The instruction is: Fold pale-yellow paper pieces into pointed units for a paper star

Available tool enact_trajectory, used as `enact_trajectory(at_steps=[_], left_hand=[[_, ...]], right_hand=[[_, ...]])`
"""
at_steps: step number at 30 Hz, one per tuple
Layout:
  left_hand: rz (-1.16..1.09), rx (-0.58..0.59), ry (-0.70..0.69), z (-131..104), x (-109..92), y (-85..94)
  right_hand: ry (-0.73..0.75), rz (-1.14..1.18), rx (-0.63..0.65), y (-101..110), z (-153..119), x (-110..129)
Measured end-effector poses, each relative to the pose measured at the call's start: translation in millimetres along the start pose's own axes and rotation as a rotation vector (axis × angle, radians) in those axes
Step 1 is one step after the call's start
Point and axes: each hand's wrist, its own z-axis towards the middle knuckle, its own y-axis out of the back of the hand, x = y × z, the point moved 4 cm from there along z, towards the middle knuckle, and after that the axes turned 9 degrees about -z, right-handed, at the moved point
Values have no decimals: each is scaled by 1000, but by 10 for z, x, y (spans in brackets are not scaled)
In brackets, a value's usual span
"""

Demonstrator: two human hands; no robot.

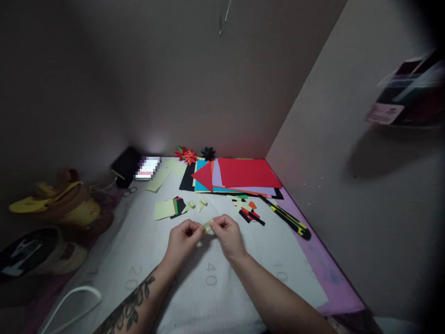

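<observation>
Pale yellow paper piece [207, 225], small and partly folded, held just above the middle of the grey cutting mat [146, 260]. Pinched at its left end by the left hand [183, 240] and at its right end by the right hand [227, 235], thumb and forefinger of each pressed together on the paper, remaining fingers curled under. Both hands clear of the mat, forearms reaching in from the near edge.

Step judged in hand: folding or creasing one small unit of paper between the fingertips. Exact fold line too small to make out. Next move likely calls for a firm, even pinch along the crease, edges kept aligned, and no twist between the two hands, since so small a piece would skew or tear easily.

Toward the far edge of the mat: further pale yellow folded pieces [194, 205] and a yellow square [164, 209] beside a small black and red stack [178, 206]. Right of these, mixed coloured scraps [248, 211]. At the far right corner, a fanned stack of coloured paper sheets [243, 174], red uppermost. Behind the stack, against the wall, finished folded paper stars, red and orange [187, 155] and black [208, 153]. Along the right edge, a yellow and black utility knife [288, 218], blade state not discernible. At the far left corner, a lit phone screen [148, 168].
</observation>
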Motion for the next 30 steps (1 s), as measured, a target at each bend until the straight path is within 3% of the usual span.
enact_trajectory(at_steps=[13, 20, 25, 30], left_hand=[[2, -14, 34, 2, 1, -26], [-33, 16, 56, 15, 19, -18], [-46, 58, 68, 63, -111, -77], [-1, 131, 47, 235, -264, -250]], right_hand=[[-20, 113, 7, -16, -3, 11], [-135, 70, 120, 5, -13, 43], [-162, 11, 158, 88, 6, 126], [-110, -69, 149, 239, 137, 253]])
